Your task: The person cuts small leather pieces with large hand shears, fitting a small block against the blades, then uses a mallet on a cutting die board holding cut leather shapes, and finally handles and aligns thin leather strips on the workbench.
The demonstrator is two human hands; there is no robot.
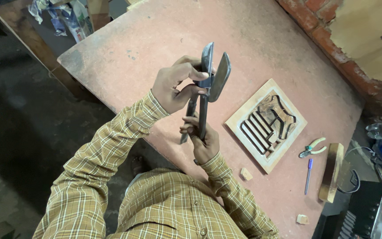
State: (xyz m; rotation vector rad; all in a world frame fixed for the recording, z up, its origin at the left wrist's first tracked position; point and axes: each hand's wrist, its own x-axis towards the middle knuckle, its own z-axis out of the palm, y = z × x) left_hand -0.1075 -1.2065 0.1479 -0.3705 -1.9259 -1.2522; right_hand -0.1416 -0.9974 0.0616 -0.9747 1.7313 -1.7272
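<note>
both hands gripped big metal shears (208, 84) upright over table (155, 40), left hand (173, 86) pinching blades, right hand (202, 139) clamping handles for control.

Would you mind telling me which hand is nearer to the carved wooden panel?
Right. The right hand grips the metal shears low down, just left of the carved wooden panel; the left hand holds them higher, farther away.

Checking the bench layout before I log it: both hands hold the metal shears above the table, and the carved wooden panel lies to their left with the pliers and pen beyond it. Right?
Not quite. The head view shows the carved wooden panel to the right of the hands, not the left. The rest holds: left hand and right hand grip the metal shears; pliers and pen lie beyond.
</note>
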